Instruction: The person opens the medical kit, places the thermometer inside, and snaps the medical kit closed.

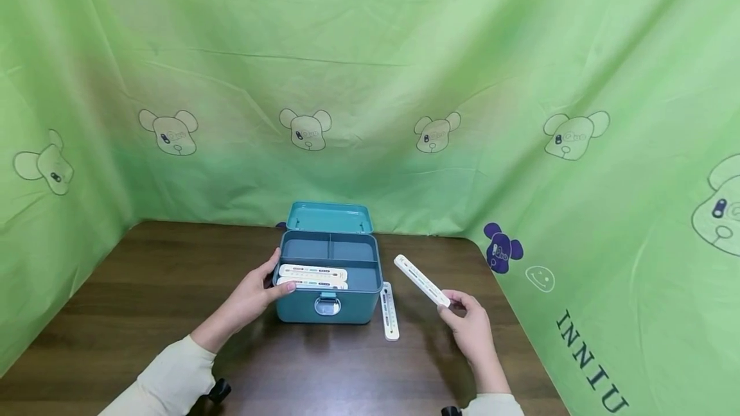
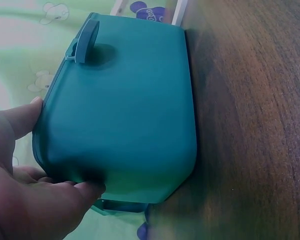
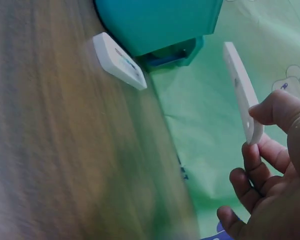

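Note:
A teal box [image 1: 327, 275] stands open on the brown table [image 1: 144, 300], its lid tipped back. Two white thermometer strips [image 1: 313, 277] lie in its front compartment. My left hand [image 1: 254, 297] holds the box's front left corner, thumb on the rim; the left wrist view shows the box wall [image 2: 125, 105] against my left hand [image 2: 35, 195]. My right hand [image 1: 471, 323] pinches the near end of a third white strip [image 1: 421, 280], lifted right of the box. In the right wrist view this strip [image 3: 242, 95] stands above my fingers [image 3: 260, 170]. Another strip [image 1: 390, 311] lies on the table beside the box.
Green cloth with bear prints [image 1: 370, 114] hangs behind and on both sides of the table. The strip lying on the table [image 3: 119, 61] rests against the box's base [image 3: 160, 25]. The table's rounded right corner [image 1: 480, 246] is near my right hand.

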Tool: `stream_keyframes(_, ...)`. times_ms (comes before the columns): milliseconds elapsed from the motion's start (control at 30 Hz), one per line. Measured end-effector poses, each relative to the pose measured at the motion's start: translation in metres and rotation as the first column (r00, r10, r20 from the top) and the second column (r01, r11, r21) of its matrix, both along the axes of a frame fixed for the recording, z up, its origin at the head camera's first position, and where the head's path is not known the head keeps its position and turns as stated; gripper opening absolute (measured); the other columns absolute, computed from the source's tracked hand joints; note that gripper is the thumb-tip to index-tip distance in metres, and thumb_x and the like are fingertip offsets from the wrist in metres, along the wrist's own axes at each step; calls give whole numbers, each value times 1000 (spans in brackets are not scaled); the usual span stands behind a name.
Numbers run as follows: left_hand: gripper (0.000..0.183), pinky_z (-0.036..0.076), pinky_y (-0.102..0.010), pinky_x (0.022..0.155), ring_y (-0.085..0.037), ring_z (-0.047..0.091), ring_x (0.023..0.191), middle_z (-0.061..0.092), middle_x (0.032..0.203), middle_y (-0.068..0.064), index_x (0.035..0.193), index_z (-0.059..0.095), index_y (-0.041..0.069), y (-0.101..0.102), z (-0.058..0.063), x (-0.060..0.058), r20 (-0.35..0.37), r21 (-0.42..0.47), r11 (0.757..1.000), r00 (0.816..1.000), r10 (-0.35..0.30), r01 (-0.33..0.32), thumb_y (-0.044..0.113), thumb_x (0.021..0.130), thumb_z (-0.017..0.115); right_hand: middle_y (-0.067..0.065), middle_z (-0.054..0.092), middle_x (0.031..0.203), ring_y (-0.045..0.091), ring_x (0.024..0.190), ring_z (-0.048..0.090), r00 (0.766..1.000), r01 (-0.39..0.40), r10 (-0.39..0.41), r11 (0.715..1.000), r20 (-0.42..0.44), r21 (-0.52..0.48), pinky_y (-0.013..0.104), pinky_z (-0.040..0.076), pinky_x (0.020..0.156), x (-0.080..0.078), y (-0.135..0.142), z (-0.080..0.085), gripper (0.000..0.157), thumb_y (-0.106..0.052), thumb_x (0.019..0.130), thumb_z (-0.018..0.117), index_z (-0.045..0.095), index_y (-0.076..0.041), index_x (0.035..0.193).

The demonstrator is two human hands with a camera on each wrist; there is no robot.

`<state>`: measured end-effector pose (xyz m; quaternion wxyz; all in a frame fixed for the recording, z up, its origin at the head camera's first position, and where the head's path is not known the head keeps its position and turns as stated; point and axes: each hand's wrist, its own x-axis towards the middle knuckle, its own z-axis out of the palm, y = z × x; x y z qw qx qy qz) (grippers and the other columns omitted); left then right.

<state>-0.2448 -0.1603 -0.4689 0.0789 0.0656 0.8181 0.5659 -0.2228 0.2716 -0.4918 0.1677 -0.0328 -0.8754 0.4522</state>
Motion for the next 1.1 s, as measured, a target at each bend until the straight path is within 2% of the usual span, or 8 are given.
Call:
stream_keyframes(133, 105, 35, -53, 117, -38, 26, 154, 16, 171, -15, 166, 9, 12, 0, -2, -1, 4, -4, 1000, 1000, 0, 1, 47, 91, 75, 11, 69, 111, 20, 104, 56, 993, -66, 67, 998, -98, 17, 26, 41, 91, -5, 5, 0, 31, -2, 85, 79, 74, -4, 115)
stream_keyframes(267, 105, 34, -53, 118, -39, 25, 154, 15, 171, -15, 166, 9, 12, 0, -2, -1, 6, -8, 1000, 1000, 0, 0, 47, 91, 75, 9, 69, 111, 10, 105, 51, 968, -149, 148, 989, -202, 14, 20, 37, 92, -11, 6, 3, 32, 3, 83, 80, 75, -6, 113)
stream_keyframes(367, 106, 34, -53, 118, -39, 26, 154, 16, 171, -14, 166, 10, 12, 1, -2, -2, 8, -7, 1000, 1000, 5, -5, 47, 91, 76, 11, 68, 112, 8, 105, 49, 953, -194, 190, 981, -235, 6, 16, 35, 92, -14, 3, 11, 33, 6, 82, 79, 74, -5, 113)
stream_keyframes(533, 106, 36, -52, 116, -39, 27, 153, 17, 171, -15, 166, 10, 13, 1, -2, -3, 10, -4, 1000, 1000, 9, -9, 48, 90, 76, 19, 67, 113, 15, 106, 50, 933, -277, 286, 958, -219, 75, 25, 38, 93, -9, -6, 38, 33, 10, 82, 76, 72, 4, 114)
stream_keyframes(667, 106, 36, -52, 116, -39, 28, 153, 17, 171, -15, 166, 10, 13, 0, -2, -3, 8, -3, 1000, 1000, 12, -12, 48, 90, 76, 20, 67, 114, 18, 109, 52, 911, -349, 373, 925, -177, 152, 23, 38, 95, -9, -10, 57, 30, 9, 84, 75, 70, 5, 114)
stream_keyframes(767, 106, 36, -52, 116, -39, 27, 153, 17, 171, -14, 166, 10, 13, 1, -2, -2, 4, -5, 1000, 1000, 11, -11, 48, 90, 76, 16, 68, 116, 19, 110, 52, 898, -378, 408, 907, -165, 186, 20, 36, 97, -20, -7, 55, 30, 7, 86, 75, 71, 1, 115)
stream_keyframes(933, 106, 36, -52, 116, -38, 27, 153, 17, 171, -14, 166, 10, 12, 1, -1, -2, 0, -5, 1000, 1000, 7, -7, 48, 90, 76, 5, 69, 118, 16, 113, 51, 885, -409, 444, 885, -141, 224, 24, 37, 98, -41, -2, 45, 32, 0, 86, 77, 72, -10, 117)
stream_keyframes(1100, 106, 35, -51, 117, -38, 27, 154, 17, 171, -14, 166, 10, 12, 0, -1, -2, -3, -9, 1000, 1000, 8, -8, 48, 90, 76, -1, 68, 116, 15, 113, 52, 861, -456, 495, 852, -114, 257, 29, 39, 100, -51, -4, 51, 33, -3, 86, 78, 73, -16, 116)
